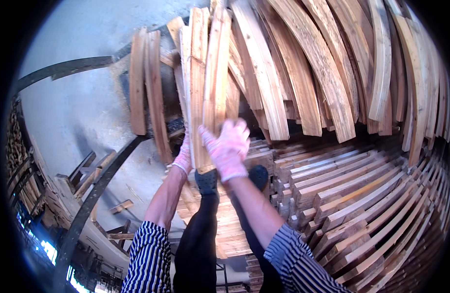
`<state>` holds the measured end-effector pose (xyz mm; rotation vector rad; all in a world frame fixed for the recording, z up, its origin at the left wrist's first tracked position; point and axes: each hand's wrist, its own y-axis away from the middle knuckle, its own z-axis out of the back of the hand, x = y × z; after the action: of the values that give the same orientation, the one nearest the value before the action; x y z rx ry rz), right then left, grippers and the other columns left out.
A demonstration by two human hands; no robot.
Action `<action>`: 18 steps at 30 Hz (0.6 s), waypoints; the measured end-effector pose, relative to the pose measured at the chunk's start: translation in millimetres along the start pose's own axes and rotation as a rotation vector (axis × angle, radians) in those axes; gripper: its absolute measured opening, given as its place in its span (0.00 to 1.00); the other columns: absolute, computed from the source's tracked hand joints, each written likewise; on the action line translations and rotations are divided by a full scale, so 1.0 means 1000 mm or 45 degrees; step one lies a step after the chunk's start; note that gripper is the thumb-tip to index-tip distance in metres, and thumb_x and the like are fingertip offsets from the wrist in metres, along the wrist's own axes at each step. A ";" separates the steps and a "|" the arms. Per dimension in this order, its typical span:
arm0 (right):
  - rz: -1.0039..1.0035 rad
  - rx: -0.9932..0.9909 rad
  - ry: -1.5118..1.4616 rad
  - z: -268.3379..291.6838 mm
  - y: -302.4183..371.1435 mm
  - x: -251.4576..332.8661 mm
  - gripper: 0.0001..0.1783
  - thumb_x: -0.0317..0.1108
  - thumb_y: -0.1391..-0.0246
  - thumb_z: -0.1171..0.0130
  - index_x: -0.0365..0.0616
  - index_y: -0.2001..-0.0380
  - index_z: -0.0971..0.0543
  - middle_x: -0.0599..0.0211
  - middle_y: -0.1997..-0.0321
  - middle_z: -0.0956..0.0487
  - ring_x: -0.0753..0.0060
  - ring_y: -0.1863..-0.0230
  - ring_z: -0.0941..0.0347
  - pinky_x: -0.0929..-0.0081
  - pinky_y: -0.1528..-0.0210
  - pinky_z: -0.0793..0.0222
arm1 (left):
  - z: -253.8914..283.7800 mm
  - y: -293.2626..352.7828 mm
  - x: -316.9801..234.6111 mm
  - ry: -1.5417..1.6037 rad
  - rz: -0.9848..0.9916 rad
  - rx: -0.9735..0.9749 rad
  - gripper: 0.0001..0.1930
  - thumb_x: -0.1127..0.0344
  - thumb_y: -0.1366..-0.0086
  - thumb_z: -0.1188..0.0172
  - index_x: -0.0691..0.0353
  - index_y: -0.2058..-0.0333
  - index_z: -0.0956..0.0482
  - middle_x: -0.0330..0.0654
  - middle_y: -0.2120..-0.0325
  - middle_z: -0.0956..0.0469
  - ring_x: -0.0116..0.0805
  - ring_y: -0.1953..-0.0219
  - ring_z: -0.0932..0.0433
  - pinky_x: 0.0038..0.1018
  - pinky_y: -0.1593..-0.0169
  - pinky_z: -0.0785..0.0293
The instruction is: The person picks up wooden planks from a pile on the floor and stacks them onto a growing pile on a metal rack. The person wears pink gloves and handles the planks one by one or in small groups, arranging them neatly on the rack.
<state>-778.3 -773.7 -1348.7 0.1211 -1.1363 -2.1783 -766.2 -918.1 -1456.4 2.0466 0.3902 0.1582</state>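
Observation:
A pale wooden plank (199, 93) stretches away from me, its near end just above my shoe. My left hand (183, 155), in a pink-and-white knit glove, is closed against the plank's left side, with its fingers mostly hidden behind the wood. In a matching glove, my right hand (228, 150) is at the plank's right side near that end, thumb and fingers apart and slightly blurred. Right beside the plank lies a second plank (216, 73), partly covered by the right hand at its near end.
Many long planks (303, 63) fan out at the upper right. Below them is a layered stack of boards (342, 190). Two separate planks (147, 88) stand at the left, near a dark curved metal bar (95, 198). Boards (232, 234) lie under my shoes (206, 181).

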 end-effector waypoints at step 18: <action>-0.307 0.525 -1.113 0.132 0.175 -0.050 0.59 0.58 0.54 0.26 0.44 0.27 0.43 0.51 0.46 0.20 0.59 0.52 0.20 0.60 0.60 0.19 | -0.167 0.283 0.055 -0.824 -0.032 0.067 0.22 0.55 0.30 0.37 0.67 0.46 0.22 0.44 0.56 0.16 0.32 0.54 0.18 0.29 0.53 0.19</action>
<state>-697.6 -721.2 -1145.1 -0.6035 -2.1363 -2.2078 -701.3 -885.8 -1131.4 2.0125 0.0137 -0.5250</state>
